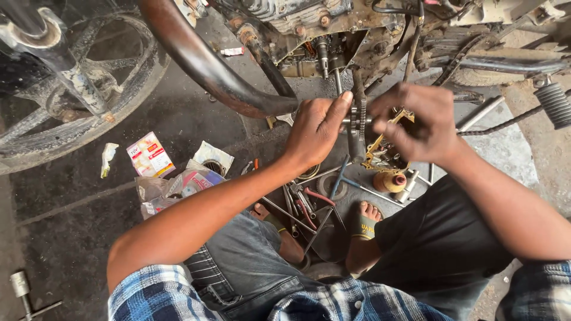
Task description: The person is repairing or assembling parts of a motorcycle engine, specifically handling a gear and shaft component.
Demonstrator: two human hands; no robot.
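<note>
Far left, at nine o'clock, the wheel (71, 89) fills the corner, its fork (56, 56) running down across the spokes. Down at seven o'clock a socket tool (24, 291) lies alone on the floor. Moving in, a small box (150, 154) and torn wrappers (178, 187) sit on the concrete at about eight o'clock from the hands, with a white scrap (108, 157) just left of the box. Overhead, the rusty exhaust pipe (202, 65) sweeps from eleven o'clock down towards the centre. Now the left hand (318, 131): fingers curled, thumb stretched out along a shaft, pressing on the gear (360, 116) that sits dead centre under the engine (309, 24). Whether it truly grips or only steadies it, I cannot tell. Below the left hand, at six o'clock, loose tools (309, 205) lie scattered between two sandalled feet, a blue T-handle (345, 178) among them. Just right of the gear, the right hand (416, 122) is blurred, fingers bent and bunched over a brass-coloured part (383, 151); a firm hold or not, the blur hides it. At five o'clock from that part stands a yellow oil can (389, 181). Far right, at two o'clock, a footpeg (556, 104) sticks out, with a chain (505, 123) trailing beneath it.
</note>
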